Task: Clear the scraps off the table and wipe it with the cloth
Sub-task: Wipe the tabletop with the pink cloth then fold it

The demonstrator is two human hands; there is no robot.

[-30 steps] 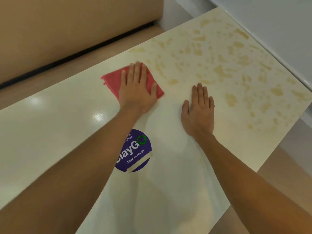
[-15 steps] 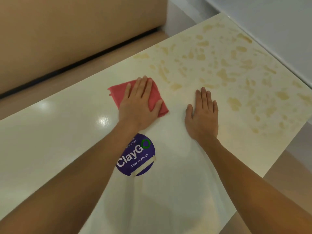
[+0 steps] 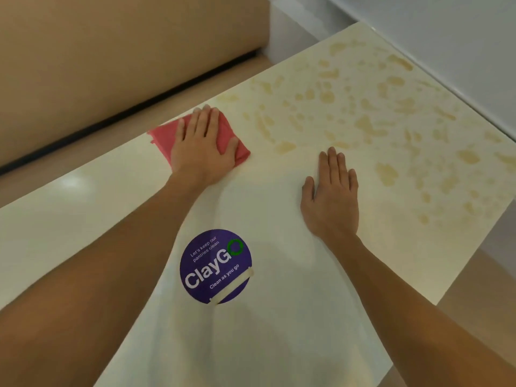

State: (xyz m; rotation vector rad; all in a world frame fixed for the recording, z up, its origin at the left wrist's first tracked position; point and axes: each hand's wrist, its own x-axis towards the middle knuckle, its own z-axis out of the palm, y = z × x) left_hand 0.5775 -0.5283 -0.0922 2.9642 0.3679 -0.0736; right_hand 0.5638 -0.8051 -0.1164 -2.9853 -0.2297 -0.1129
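A folded red cloth [image 3: 163,136] lies near the far edge of the cream table [image 3: 69,219]. My left hand [image 3: 202,143] presses flat on the cloth with straight fingers that reach the table's far edge. My right hand [image 3: 332,194] rests flat on the bare tabletop to the right, palm down, fingers together. Yellowish blotches [image 3: 363,124] cover the far right part of the table. No loose scraps show on the surface.
A round purple "ClayGo" sticker [image 3: 215,266] sits on the table between my forearms. A tan bench back [image 3: 111,65] runs behind the far edge. A white wall ledge [image 3: 446,51] borders the right side. The table's near right edge drops to the floor [image 3: 474,289].
My left hand has slid the cloth away from me, up to the far edge of the table. My right hand has stayed flat in place.
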